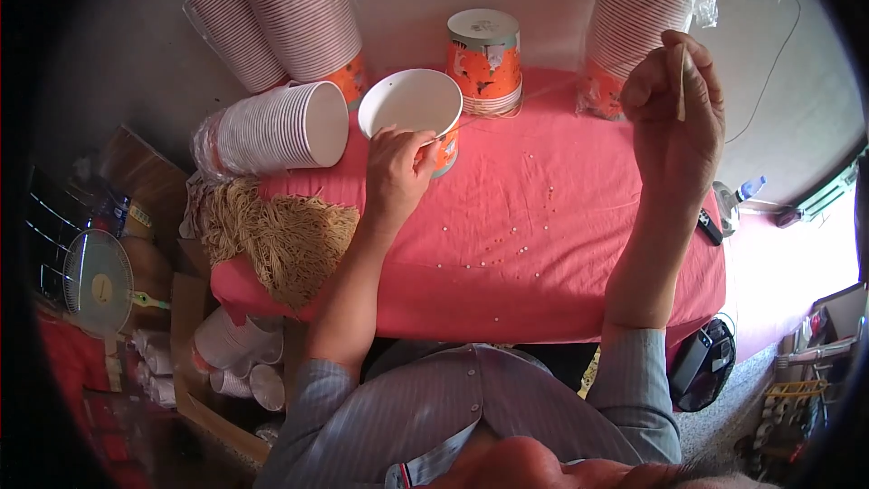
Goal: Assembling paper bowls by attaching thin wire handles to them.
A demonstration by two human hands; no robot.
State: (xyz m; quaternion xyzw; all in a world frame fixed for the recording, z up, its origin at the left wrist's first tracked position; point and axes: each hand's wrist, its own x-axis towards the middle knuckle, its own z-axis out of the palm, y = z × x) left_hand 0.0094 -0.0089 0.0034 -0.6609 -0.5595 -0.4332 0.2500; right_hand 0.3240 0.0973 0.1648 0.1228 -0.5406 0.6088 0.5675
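Hands have cup stacks beyond, beige strings leftward, scattered bits nearer.

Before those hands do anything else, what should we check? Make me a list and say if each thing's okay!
1. Round paper bucket, white inside and orange-printed outside, standing mouth-up: ok.
2. Flat tan cord pinched in the raised right hand: ok.
3. Firm grip by the left hand: cannot tell; it's by the bucket's near rim, with something thin at its fingertips.
4. Tangled heap of tan strings apart from that bucket: ok.
5. Red cloth free of loose bits: not ok; tiny white and orange bits are scattered over it.
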